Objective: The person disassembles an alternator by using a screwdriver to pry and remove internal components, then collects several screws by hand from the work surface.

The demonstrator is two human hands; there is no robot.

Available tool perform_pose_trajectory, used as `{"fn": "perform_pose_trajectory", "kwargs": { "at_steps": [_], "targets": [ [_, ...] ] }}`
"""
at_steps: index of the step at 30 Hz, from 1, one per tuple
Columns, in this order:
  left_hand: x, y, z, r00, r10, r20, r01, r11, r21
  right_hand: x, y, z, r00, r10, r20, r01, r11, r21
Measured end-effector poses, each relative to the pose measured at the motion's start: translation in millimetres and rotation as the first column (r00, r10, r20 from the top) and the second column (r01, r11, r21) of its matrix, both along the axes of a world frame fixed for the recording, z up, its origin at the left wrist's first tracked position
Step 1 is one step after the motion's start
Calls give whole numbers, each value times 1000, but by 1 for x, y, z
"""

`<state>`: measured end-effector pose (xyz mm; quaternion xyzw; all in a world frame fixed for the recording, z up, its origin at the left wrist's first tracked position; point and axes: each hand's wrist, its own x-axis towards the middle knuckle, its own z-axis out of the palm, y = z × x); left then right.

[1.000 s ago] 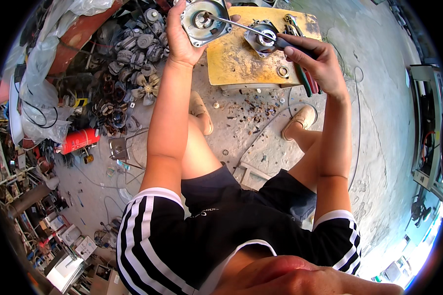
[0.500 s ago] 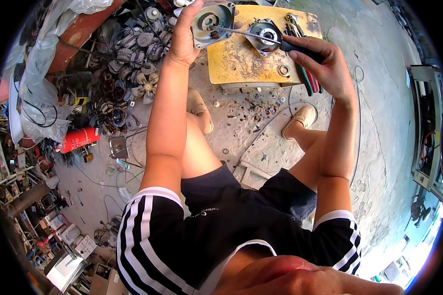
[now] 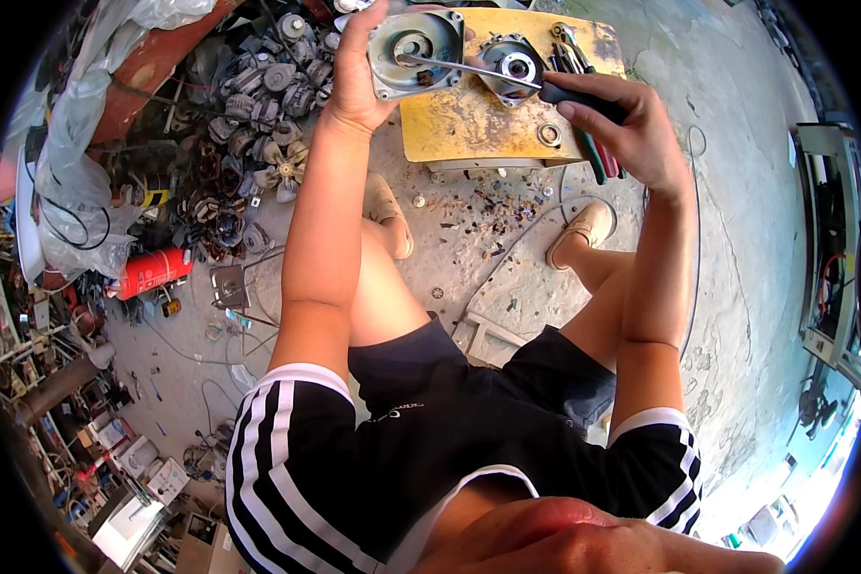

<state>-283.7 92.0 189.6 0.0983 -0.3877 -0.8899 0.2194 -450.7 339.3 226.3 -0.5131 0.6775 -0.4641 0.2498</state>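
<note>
I see a yellow tabletop [image 3: 450, 140] near one o'clock over a concrete floor [image 3: 727, 268], with motor parts [image 3: 268, 105] heaped toward eleven. I have the left fingers [image 3: 358, 38] curled round a dished cover [image 3: 416, 40] at twelve, the right fingers [image 3: 614, 88] wrapped on a screwdriver [image 3: 588, 101], its tip inside the cover. A housing [image 3: 518, 65] and ring [image 3: 549, 143] lie on the tabletop.

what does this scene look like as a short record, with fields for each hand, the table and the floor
left hand: holds a squarish metal housing, hollow side showing
right hand: grips the dark handle of a screwdriver-like tool
tool tip: at the housing's central hub
table: yellow top, worn; bears a second metal part, a small ring and hand tools
floor: scattered debris
</note>
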Motion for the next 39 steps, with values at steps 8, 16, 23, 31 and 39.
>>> {"fn": "perform_pose_trajectory", "kwargs": {
  "at_steps": [8, 16, 23, 31, 39],
  "targets": [
    [-7, 8, 14, 988, 83, -134, -56, 979, 196, 15, -10, -12, 939, 20, 343, -25, 1000, 11],
    [-4, 9, 16, 978, 59, -199, -23, 983, 180, 20, -14, -20, 912, -28, 409, 40, 999, -20],
    [-2, -1, 14, 969, 133, -208, -131, 991, 27, 17, -16, -11, 933, -63, 354, 84, 995, -44],
    [-3, -8, -1, 976, 203, -78, -215, 956, -198, 28, -14, -3, 977, -204, -61, 197, 974, -109],
    [-3, 0, 3, 955, 281, -98, -282, 752, -595, 31, -14, 5, 894, -226, -386, 134, 959, -252]
  ]
}}
